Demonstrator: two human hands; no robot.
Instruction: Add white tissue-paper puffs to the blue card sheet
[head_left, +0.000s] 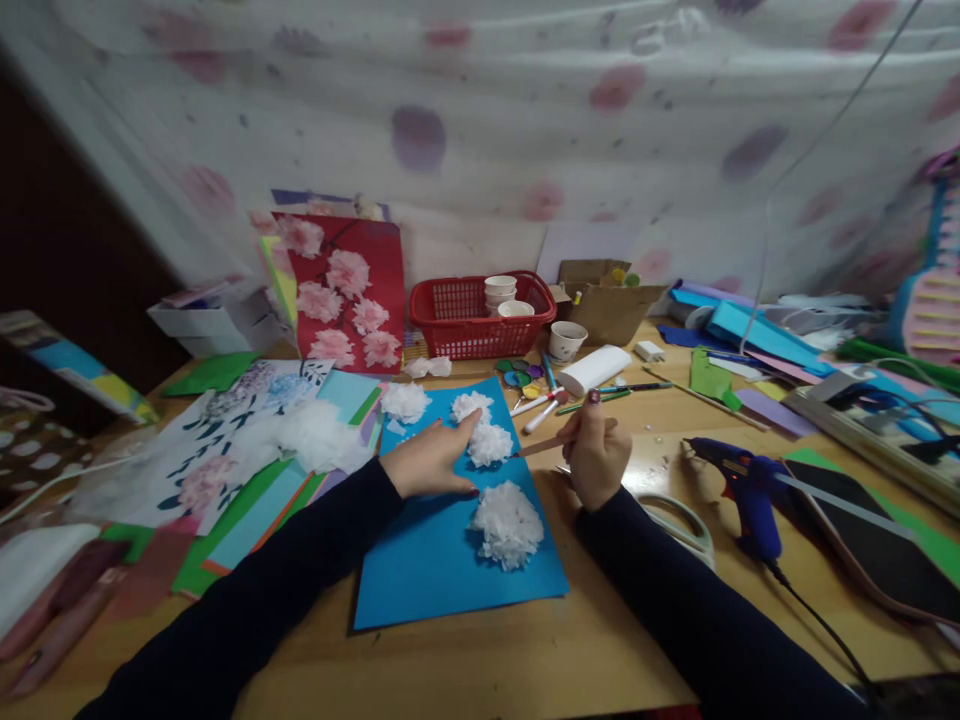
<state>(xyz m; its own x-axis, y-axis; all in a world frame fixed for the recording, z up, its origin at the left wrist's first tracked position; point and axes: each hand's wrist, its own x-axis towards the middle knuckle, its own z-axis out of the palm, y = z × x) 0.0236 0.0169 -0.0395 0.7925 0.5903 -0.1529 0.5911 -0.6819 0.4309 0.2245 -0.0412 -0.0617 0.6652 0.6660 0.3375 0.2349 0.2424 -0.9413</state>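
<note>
A blue sheet [427,560] lies on the wooden table, with several white ruffled paper flowers on it. The largest flower [508,525] is near the sheet's right edge. My left hand [435,458] rests on the sheet, its fingers spread beside the white flower [490,446] in the middle and below the upper flower [471,406]. Another white flower [405,402] sits at the top left. My right hand [598,450] is closed around a thin brown stick [541,446], whose tip points at the sheet's right edge near the middle flower.
Behind the sheet stand a red basket [480,337] with paper cups and a red card [352,300] with pink flowers. A blue glue gun [750,490] lies at the right. Coloured papers and white fluff [319,435] cover the left side.
</note>
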